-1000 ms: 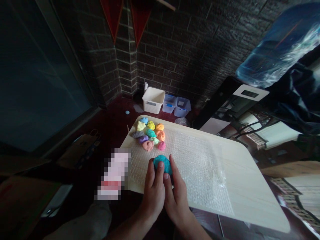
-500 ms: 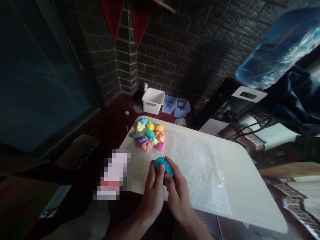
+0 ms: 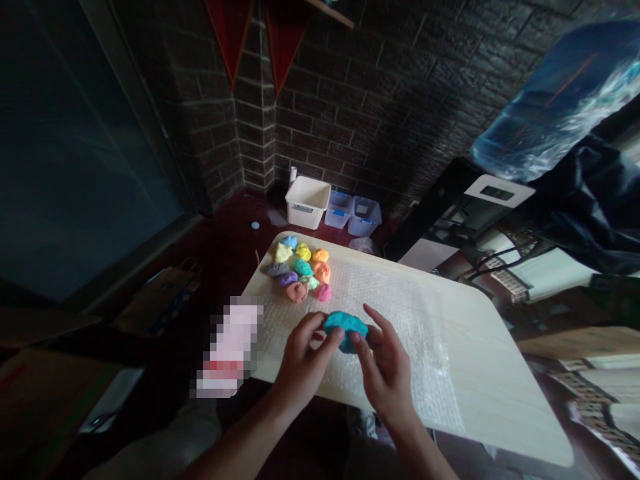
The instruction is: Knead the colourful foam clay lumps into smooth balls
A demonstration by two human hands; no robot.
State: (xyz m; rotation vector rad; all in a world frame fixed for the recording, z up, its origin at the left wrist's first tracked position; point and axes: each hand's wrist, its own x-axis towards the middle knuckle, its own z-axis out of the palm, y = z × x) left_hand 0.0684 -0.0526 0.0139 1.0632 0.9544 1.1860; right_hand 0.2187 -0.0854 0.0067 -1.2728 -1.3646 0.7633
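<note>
A lump of teal modelling clay (image 3: 346,328) is held above the near edge of the table, between both hands. My left hand (image 3: 307,353) grips its left end, thumb on the near face and fingers behind. At the right end, my right hand (image 3: 385,357) pinches it with the thumb in front, while the index finger sticks up free. Beyond the hands, several coloured clay lumps sit grouped at the table's far left corner, among them a pink one (image 3: 323,292), a brownish-pink one (image 3: 297,291) and a yellow one (image 3: 303,251).
Bubble wrap (image 3: 390,327) covers the middle of the pale wooden table (image 3: 505,373). On the floor behind stand a cream basket (image 3: 306,212) and two clear bins (image 3: 364,217). A water dispenser (image 3: 493,192) with a large blue bottle (image 3: 550,100) is at right.
My hands have spread apart from being cupped together around the clay. They now hold it by its two ends, slightly further right, and it looks wider and flatter.
</note>
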